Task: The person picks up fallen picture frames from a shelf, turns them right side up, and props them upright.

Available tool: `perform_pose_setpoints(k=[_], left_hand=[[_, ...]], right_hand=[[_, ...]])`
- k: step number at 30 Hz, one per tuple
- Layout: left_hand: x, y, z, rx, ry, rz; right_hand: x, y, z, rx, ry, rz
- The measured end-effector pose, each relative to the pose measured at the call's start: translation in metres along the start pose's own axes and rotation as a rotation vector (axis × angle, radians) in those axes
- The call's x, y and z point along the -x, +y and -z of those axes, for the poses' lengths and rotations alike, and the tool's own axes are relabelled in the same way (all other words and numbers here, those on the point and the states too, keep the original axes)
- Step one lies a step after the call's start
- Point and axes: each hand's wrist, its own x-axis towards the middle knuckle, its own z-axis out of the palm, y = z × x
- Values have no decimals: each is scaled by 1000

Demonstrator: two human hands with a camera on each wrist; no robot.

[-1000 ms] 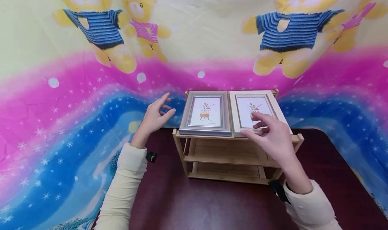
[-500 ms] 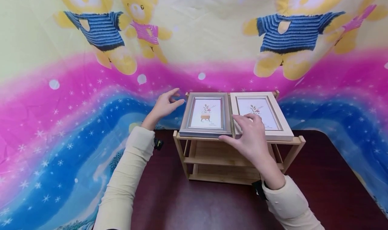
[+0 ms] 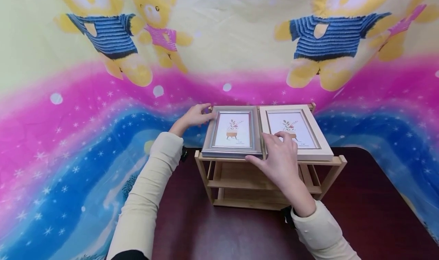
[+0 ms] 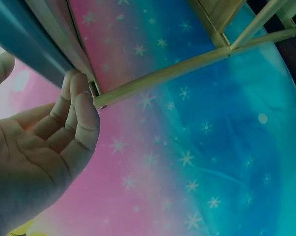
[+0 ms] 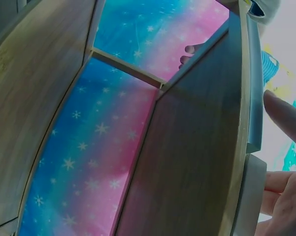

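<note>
A silver picture frame [image 3: 228, 152] and a cream picture frame [image 3: 319, 128] lie side by side, face up, on a wooden rack [image 3: 267, 204]. At the silver frame's far left edge is my left hand [image 3: 196, 117], its thumb over the border. In the left wrist view that hand's fingers [image 4: 81, 115] touch the frame's side, slightly bent. My right hand [image 3: 281, 157] spans the silver frame's near right corner. Its thumb [image 5: 282, 110] is by the front edge, and its fingers hover over the seam between both frames. Firm contact there cannot be made out.
Lower shelves of the rack [image 3: 247, 174] sit beneath the frames. The rack stands on a dark red table [image 3: 219, 233]. Behind it hangs a cloth [image 3: 226, 54] printed with bears and snowflakes, close to the rack's back. Cream sleeves [image 3: 144, 203] cover both forearms.
My left hand has moved right and reached the silver frame's left edge. My right hand has come leftward from over the cream frame to the silver frame's near right corner. Both frames stay put.
</note>
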Motion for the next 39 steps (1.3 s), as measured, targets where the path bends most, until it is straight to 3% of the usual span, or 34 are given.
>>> perform_pose_setpoints(k=[5,15,24,34,39], left_hand=[[-1,-2,-3,52,-56,0],[1,-7,-5,212,-61,-8],[6,-11,-4,331,43,-37],[13,-3,3,487,175,-168],[16,-4,5,519,209,-193]], right_hand=[[0,-1,-2,19,3,5],[-3,0,-4,31,7,42],[-7,-2,-5,23,-39,24],[-26,-1,3,-26,-288,-11],[-33,0,5,-65,-349,-26]])
